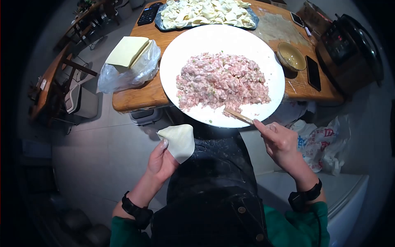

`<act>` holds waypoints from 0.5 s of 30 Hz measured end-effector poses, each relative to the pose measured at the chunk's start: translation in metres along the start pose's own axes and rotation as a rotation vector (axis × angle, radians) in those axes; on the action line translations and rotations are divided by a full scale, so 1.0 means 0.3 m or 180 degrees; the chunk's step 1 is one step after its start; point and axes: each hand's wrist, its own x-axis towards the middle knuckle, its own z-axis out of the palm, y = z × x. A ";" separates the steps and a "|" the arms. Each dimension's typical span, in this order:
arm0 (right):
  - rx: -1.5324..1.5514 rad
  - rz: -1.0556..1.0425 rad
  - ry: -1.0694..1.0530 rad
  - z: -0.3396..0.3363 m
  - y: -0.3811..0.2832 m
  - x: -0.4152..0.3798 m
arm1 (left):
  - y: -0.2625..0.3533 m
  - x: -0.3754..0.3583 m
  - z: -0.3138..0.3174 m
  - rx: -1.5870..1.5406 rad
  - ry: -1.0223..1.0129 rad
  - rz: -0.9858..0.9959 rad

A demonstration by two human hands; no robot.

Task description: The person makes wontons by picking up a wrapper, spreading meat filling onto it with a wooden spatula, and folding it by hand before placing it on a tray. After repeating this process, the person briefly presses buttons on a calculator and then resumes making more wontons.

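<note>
My left hand holds a single square wrapper, thumb on its upper left edge, in front of the table. With my right hand I grip a thin wooden stick, whose far tip touches the lower edge of the minced meat. The pinkish meat with green bits lies heaped on a large white plate. Left of the plate, a stack of square wrappers sits on a clear plastic bag. Folded dumplings fill a dark tray behind the plate.
Right of the plate are a small bowl, a dark phone and a black cooker. A telephone stands at the back left. The wooden table's front edge lies beyond my hands. Plastic bags hang at the right.
</note>
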 end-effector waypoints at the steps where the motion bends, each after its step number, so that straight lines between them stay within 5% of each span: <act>1: -0.0004 0.0001 -0.0007 0.000 0.010 0.001 | -0.008 0.004 0.001 -0.0007 0.0000 -0.0003; 10: 0.0546 0.0214 0.0054 -0.017 0.015 -0.029 | -0.065 0.039 0.075 0.0386 0.0598 -0.0686; 15: 0.0376 0.0284 0.0109 0.002 0.018 0.004 | -0.099 0.072 0.115 0.0570 0.0285 -0.0739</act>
